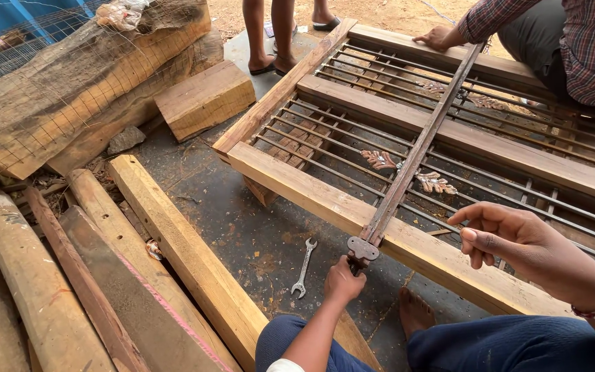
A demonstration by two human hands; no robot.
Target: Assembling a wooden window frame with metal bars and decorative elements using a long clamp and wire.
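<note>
A wooden window frame (325,196) with several thin metal bars lies flat in front of me on the concrete floor. A long flat metal strip (414,155) runs across it, ending in a small plate (362,249) at the near rail. My left hand (343,279) is closed at that plate, on something I cannot make out. My right hand (518,241) hovers above the near rail with its fingers curled and apart, holding nothing. A spanner (304,267) lies on the floor just left of my left hand.
Another person in a checked shirt sits at the far side, a hand (435,38) on the frame's far rail. Someone's feet (273,62) stand beyond the frame. Wooden beams (187,255) and logs (70,89) lie at the left. My bare foot (414,311) rests by the frame.
</note>
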